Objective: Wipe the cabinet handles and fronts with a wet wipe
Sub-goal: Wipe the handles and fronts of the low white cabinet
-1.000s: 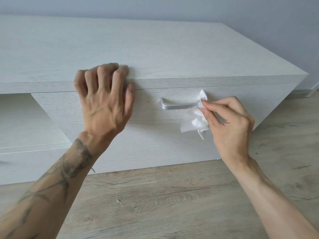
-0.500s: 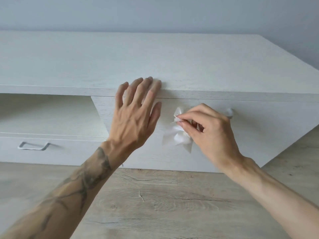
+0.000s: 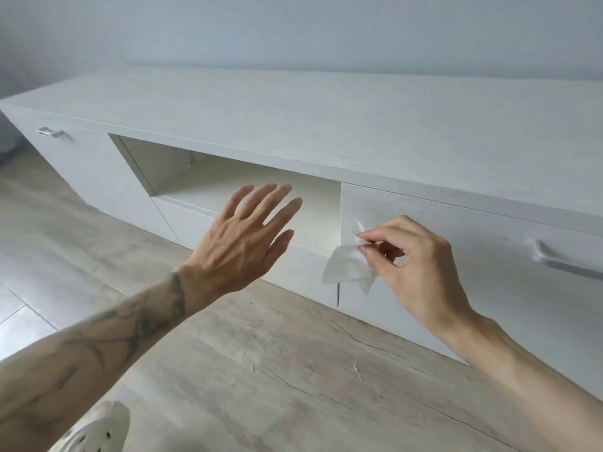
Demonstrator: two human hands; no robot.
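Observation:
A long, low white cabinet [image 3: 326, 125] runs along the wall. My right hand [image 3: 414, 269] pinches a crumpled white wet wipe [image 3: 342, 267] at the left edge of the right door front [image 3: 456, 243]. That door's silver handle [image 3: 567, 261] lies to the right of my hand, uncovered. My left hand [image 3: 241, 243] hovers with straight, spread fingers in front of the open shelf [image 3: 235, 181], touching nothing. A second silver handle [image 3: 52, 132] sits on the far left door.
A lower drawer front [image 3: 182, 220] sits under the open shelf. Wood-look flooring [image 3: 261, 370] lies in front of the cabinet. A white perforated shoe [image 3: 98, 429] shows at the bottom left. A pale wall stands behind.
My left hand has lifted off the cabinet's top edge and moved left, fingers spread. My right hand has carried the wipe off the handle to the door's left edge. The view has swung left.

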